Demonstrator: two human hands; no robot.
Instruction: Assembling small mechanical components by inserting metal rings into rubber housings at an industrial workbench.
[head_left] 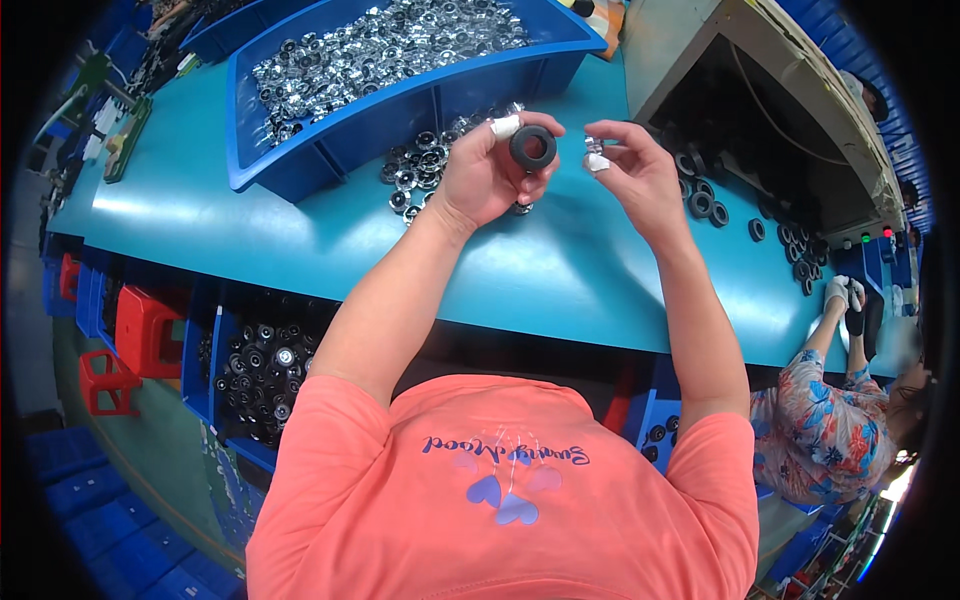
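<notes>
By the big bin, your left hand holds a likely-light ring by its rim, your right a shiny bit.

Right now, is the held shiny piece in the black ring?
Out: the right hand pinches the shiny piece, apart from the black ring in the left hand.

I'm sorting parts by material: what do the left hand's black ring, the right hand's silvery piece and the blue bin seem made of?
Black ring: probably rubber or matte plastic, judging by its dull surface.
Silvery piece: shiny metal or chromed plastic, given its bright glints.
Blue bin: likely moulded plastic, faintly glossy, with ribbed walls.
</notes>
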